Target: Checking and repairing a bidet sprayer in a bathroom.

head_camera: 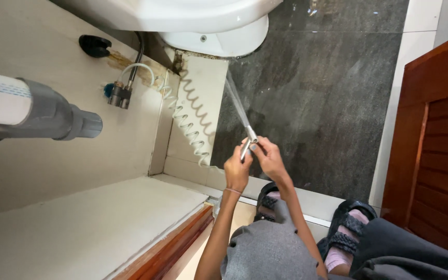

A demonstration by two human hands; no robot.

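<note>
Both hands meet on a slim metal spray nozzle (248, 141) in front of the white toilet (208, 23). The left hand (237, 171) is curled around the lower end of the nozzle; the right hand (269, 158) is closed on it just beside the left, with a fingertip pressed near the head. Neither hand holds anything else.

The nozzle's long axis runs from the hands up and away towards the base of the toilet, and a thin jet of water (236, 101) leaves its tip along that same line, reaching the spot where the toilet base meets the pale wall tile (203, 78). The toilet therefore lies straight ahead of the hands, well apart from them, across the dark stone floor (317, 103). The right hand sits slightly nearer the toilet than the left.

A white coiled hose (187, 122) loops from a valve (120, 95) on the wall beside the toilet down to the left hand.

The toilet's upper part is cut off by the frame edge. Where the hose joins the nozzle is hidden behind the left hand, and the trigger itself cannot be made out. A grey pipe (53, 116) and a wooden door (434, 145) stand on opposite sides of the toilet. Sandalled feet (348, 231) show below the hands.
</note>
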